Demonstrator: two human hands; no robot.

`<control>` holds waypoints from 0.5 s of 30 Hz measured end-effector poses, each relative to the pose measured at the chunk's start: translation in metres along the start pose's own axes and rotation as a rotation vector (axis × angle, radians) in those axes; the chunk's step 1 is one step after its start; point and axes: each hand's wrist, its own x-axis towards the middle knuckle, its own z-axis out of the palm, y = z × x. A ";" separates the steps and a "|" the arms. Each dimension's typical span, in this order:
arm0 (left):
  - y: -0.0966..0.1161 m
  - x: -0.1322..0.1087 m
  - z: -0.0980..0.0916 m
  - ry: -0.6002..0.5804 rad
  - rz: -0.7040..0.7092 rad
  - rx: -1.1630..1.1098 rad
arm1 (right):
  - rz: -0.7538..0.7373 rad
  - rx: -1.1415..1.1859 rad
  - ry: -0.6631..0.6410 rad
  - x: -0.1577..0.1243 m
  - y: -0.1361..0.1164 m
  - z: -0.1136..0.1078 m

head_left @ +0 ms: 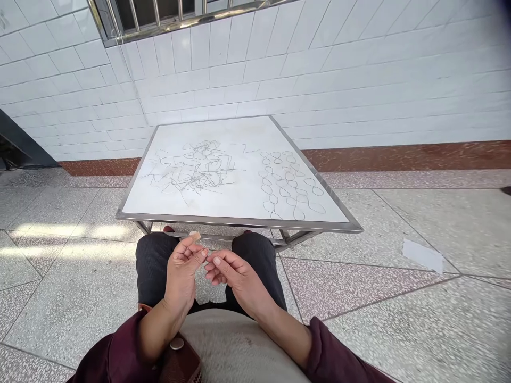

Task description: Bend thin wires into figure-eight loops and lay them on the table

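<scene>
- Seemingly, in the head view, the left hand (181, 266) pinches a thin wire (203, 244) between thumb and fingertips, above the lap and just short of the table (239, 221).
- The right hand (229, 272) curls against those fingertips; whether it grips the wire I cannot tell.
- On the table lie a tangled wire heap (191, 170) at left and looped pieces (287, 183) at right.
- Shaping it goes best, I judge, with both pinches close together and steady.

White glazed tiles cover the wall (359, 69), with a barred window (167, 13) at the top and a reddish-brown skirting band (399, 157) below. A steel-framed table (239, 221) with a white top stands on the speckled terrazzo floor (399, 330). Sunlight falls in a patch (59, 234) at left.
</scene>
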 end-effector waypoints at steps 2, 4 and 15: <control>0.004 -0.001 -0.003 -0.034 -0.001 0.046 | -0.078 -0.083 0.038 0.000 -0.003 -0.003; 0.008 -0.003 -0.006 -0.067 -0.013 0.092 | -0.156 -0.165 0.084 0.000 -0.007 -0.006; 0.011 -0.010 -0.008 -0.107 0.016 0.123 | -0.152 -0.185 0.042 -0.004 -0.006 0.003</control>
